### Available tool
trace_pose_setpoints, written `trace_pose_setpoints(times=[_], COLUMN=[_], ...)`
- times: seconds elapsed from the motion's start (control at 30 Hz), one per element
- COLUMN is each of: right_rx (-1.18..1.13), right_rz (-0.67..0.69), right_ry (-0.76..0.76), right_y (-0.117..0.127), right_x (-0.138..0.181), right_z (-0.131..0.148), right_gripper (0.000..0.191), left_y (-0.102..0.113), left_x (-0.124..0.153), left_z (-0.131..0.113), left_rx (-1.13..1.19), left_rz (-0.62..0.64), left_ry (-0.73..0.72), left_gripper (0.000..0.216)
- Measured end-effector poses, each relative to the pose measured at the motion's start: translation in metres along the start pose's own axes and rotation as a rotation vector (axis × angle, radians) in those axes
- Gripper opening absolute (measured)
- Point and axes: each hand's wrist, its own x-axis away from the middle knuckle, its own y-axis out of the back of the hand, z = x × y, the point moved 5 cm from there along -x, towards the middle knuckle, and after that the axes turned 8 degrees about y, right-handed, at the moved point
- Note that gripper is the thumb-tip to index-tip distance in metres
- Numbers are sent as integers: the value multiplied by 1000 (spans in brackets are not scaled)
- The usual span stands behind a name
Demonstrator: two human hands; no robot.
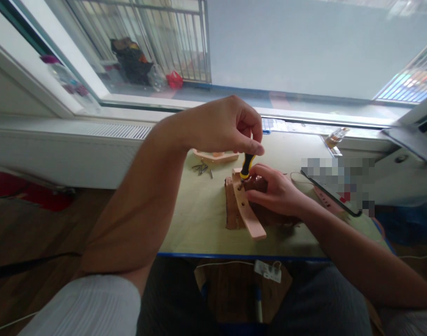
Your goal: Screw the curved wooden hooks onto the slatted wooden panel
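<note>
Here, tilted screwdriver (247, 164), between 2 hands (234, 125) (277, 189)

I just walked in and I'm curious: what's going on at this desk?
A person's left hand grips a screwdriver with a black-and-yellow handle from above, its lower end at a pale, curved wooden strip with holes. The right hand is beside the strip, fingers near the tool's lower end. The strip lies across a brown block; small metal pieces lie loose beyond.
</note>
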Motion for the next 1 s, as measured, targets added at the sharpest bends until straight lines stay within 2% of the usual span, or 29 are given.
trace_pose_setpoints(times=[0.17, 0.33, 0.5, 0.73, 1.0], right_rx=[154, 120, 73, 45, 28], right_rz=[3, 16, 38, 43, 39], right_ry=[85, 40, 24, 1, -26], right_y=[-1, -1, -1, -1, -1], right_x=[0, -1, -1, -1, -1], right_z=[2, -1, 0, -2, -3], right_gripper=[29, 34, 29, 35, 35], left_y=[-1, 0, 2, 1, 2], left_x=[2, 5, 5, 7, 14], left_z=[-7, -9, -6, -9, -17], left_rx=[-35, -59, -64, -95, -98], left_rz=[9, -10, -35, -55, -53], left_ry=[3, 10, 19, 91, 53], left_gripper=[20, 25, 27, 27, 15])
